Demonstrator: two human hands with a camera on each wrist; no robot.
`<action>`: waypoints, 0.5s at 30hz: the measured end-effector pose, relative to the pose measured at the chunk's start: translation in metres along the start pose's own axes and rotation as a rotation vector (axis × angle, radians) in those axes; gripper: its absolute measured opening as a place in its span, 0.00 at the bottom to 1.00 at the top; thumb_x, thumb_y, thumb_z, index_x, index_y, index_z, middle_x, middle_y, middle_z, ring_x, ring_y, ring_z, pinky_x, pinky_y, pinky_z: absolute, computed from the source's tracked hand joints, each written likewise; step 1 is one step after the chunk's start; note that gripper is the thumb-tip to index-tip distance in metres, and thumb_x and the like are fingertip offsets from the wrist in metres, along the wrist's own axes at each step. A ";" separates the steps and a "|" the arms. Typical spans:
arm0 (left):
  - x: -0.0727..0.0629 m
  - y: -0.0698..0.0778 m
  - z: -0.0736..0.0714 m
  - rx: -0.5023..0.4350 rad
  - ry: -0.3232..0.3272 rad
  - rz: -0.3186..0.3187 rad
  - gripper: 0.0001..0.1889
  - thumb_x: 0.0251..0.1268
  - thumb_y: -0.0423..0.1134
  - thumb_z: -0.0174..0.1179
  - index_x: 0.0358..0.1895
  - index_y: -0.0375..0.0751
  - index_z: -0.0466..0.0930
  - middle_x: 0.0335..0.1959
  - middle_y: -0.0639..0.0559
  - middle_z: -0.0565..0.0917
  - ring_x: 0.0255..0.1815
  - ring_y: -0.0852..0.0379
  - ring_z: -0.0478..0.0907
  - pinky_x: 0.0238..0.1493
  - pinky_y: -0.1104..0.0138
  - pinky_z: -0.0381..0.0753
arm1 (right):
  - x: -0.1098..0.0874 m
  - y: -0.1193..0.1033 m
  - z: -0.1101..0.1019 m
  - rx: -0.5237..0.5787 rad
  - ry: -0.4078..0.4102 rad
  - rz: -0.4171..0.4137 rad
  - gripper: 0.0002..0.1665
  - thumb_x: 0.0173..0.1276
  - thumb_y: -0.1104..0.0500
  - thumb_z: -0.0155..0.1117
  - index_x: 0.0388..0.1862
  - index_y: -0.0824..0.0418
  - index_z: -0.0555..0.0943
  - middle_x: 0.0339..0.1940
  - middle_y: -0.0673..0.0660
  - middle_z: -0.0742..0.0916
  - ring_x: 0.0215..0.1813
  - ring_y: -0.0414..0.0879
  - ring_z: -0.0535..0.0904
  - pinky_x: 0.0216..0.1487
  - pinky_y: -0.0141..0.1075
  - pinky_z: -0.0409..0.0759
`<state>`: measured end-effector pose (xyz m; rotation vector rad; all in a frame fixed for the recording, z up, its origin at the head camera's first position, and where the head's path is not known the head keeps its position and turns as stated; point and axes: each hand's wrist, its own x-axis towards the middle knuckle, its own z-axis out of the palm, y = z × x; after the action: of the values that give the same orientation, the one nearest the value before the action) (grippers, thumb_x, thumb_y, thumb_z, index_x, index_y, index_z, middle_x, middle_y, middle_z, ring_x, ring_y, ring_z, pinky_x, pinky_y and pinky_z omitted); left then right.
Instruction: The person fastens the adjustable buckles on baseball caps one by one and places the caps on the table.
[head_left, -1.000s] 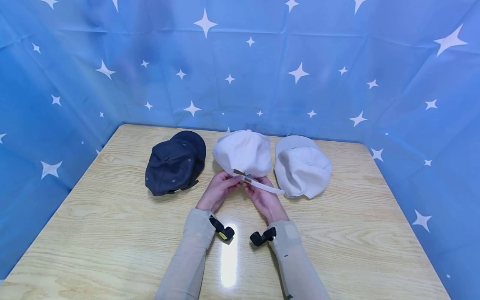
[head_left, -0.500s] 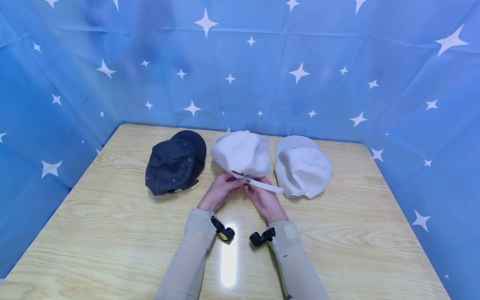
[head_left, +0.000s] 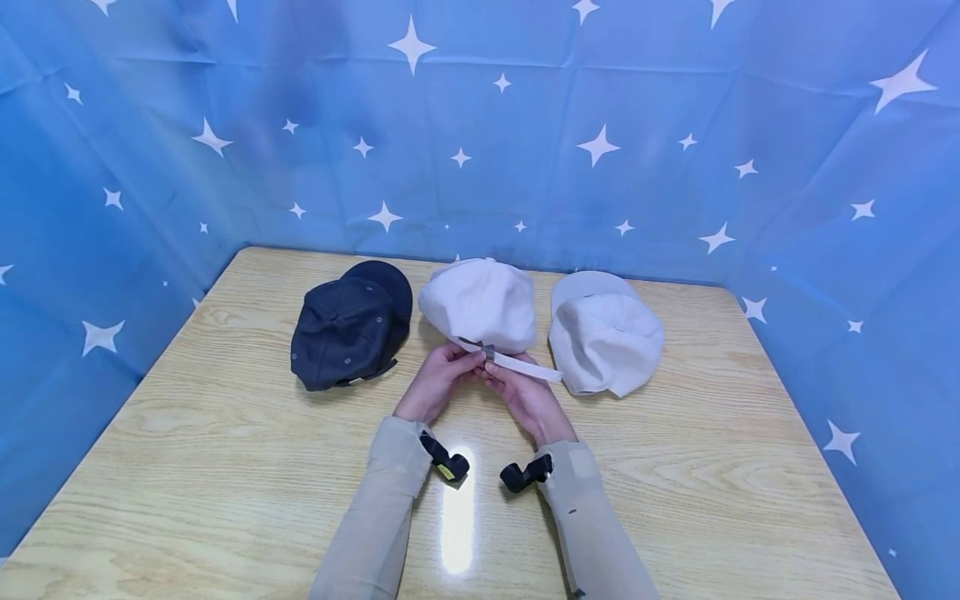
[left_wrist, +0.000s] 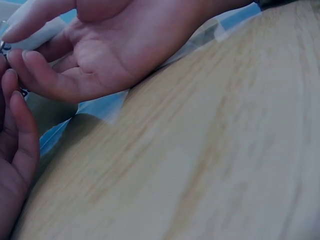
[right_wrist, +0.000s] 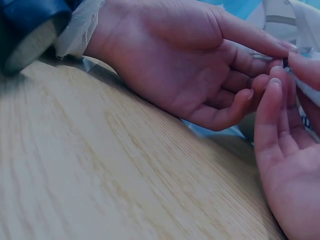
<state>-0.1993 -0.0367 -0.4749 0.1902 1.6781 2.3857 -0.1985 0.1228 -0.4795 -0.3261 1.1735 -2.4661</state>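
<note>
Left hand (head_left: 438,379) and right hand (head_left: 525,396) pinched together on strap (head_left: 517,364) of middle white cap (head_left: 480,304), just beyond fingertips. Left of hands, dark cap (head_left: 348,325); right, another white cap (head_left: 607,332).

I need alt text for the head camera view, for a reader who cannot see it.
Both hands, left hand and right hand, pinch the strap of a white cap on a wooden table. A navy cap lies left, another white cap right.
</note>
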 end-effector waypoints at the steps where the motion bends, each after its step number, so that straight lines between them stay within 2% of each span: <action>1: 0.000 0.000 0.000 0.000 0.003 0.000 0.08 0.58 0.38 0.59 0.37 0.37 0.77 0.31 0.50 0.79 0.31 0.58 0.76 0.37 0.66 0.73 | 0.000 0.000 0.000 -0.008 -0.004 0.003 0.09 0.61 0.71 0.56 0.38 0.61 0.78 0.34 0.54 0.83 0.37 0.44 0.78 0.41 0.32 0.75; 8: 0.000 0.000 0.000 -0.020 0.001 0.001 0.09 0.58 0.38 0.59 0.38 0.35 0.76 0.33 0.49 0.79 0.32 0.58 0.76 0.38 0.66 0.74 | 0.000 -0.001 0.002 -0.022 0.023 0.007 0.05 0.60 0.65 0.60 0.36 0.61 0.78 0.33 0.53 0.82 0.36 0.43 0.78 0.41 0.32 0.75; 15: -0.001 0.001 0.000 -0.035 -0.022 -0.003 0.10 0.58 0.37 0.59 0.40 0.35 0.75 0.35 0.48 0.78 0.34 0.57 0.76 0.41 0.64 0.74 | 0.000 0.000 0.002 -0.017 0.046 0.002 0.03 0.61 0.64 0.60 0.34 0.60 0.79 0.32 0.53 0.83 0.36 0.43 0.78 0.38 0.32 0.75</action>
<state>-0.1986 -0.0373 -0.4739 0.2078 1.6252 2.3997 -0.1976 0.1213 -0.4778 -0.2739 1.2141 -2.4757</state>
